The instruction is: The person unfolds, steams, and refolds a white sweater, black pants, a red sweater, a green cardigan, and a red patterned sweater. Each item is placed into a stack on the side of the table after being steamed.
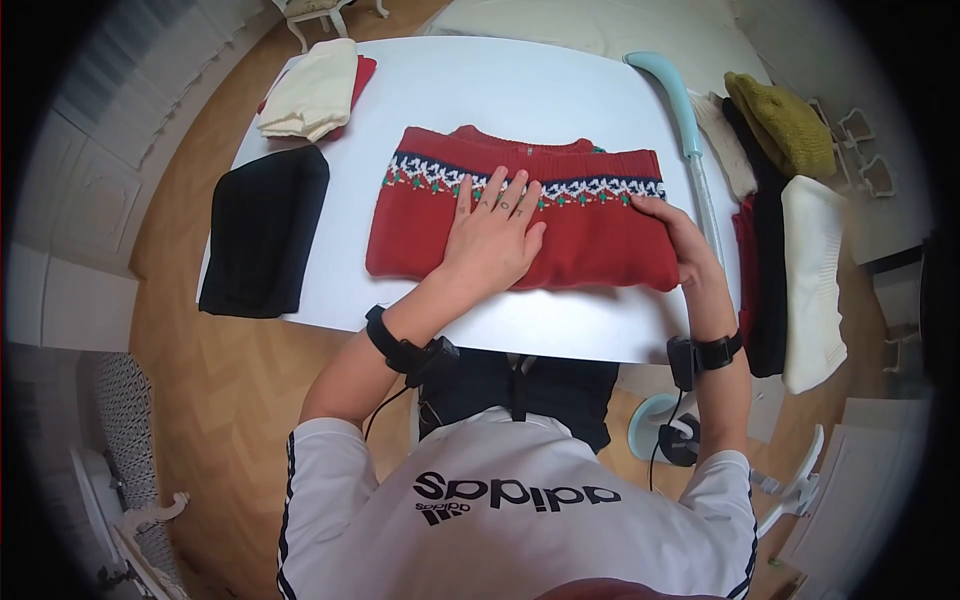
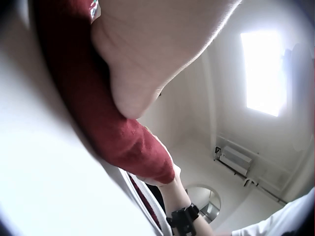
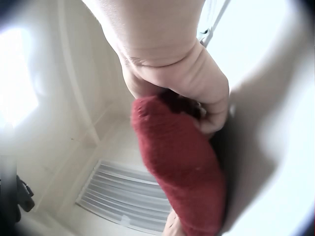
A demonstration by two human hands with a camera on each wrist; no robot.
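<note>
A folded red knit sweater [image 1: 590,240] lies on the white table in front of me, a navy, white and green patterned band running across it under its far ribbed edge. My left hand [image 1: 495,235] rests flat on its middle, fingers spread over the band. At the sweater's right edge, my right hand [image 1: 690,240] grips the folded side, thumb on top. The right wrist view shows the fingers [image 3: 214,115] curled round the end of the red knit [image 3: 182,162]. Part of the sweater's neckline [image 1: 525,143] shows beyond the ribbed edge.
On the left of the white table [image 1: 440,80] are a cream knit [image 1: 318,90] atop a red one and a folded black garment [image 1: 265,235]. A mint-green curved handle [image 1: 660,80] with a pale shaft stands right, beside a mustard knit [image 1: 780,125] and a white garment [image 1: 815,290].
</note>
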